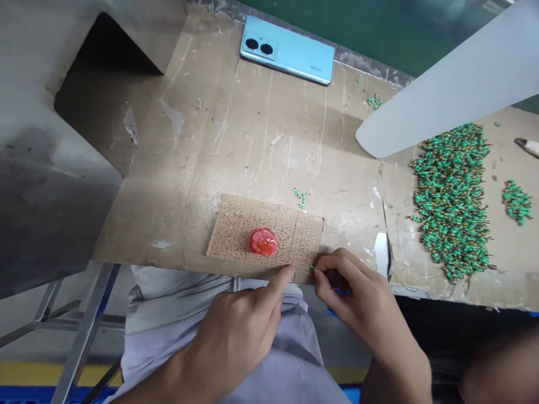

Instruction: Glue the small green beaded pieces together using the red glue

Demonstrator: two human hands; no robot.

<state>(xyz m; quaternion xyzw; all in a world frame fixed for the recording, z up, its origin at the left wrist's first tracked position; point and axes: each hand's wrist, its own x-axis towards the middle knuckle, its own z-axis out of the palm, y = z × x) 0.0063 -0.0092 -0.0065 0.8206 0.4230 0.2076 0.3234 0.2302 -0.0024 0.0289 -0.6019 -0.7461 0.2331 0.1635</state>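
My right hand (353,286) pinches a tiny green piece (312,266) between thumb and index finger, beside the front right corner of a small brown cardboard sheet (223,224). The sheet lies flat on the bench and is covered with small dark marks. With its index finger stretched out, my left hand (248,322) reaches the sheet's front edge; its other fingers are curled and partly hidden. On the sheet rests a glossy red rounded lump (263,242). Just behind the sheet are several loose green pieces (302,197) with thin leads.
A dense pile of green pieces (452,202) covers the right of the bench, with a smaller heap (516,202) beside it. A light-blue phone (295,53) lies at the back. A white blade-shaped panel (455,84) overhangs the right. Grey metal housing (54,168) stands at left.
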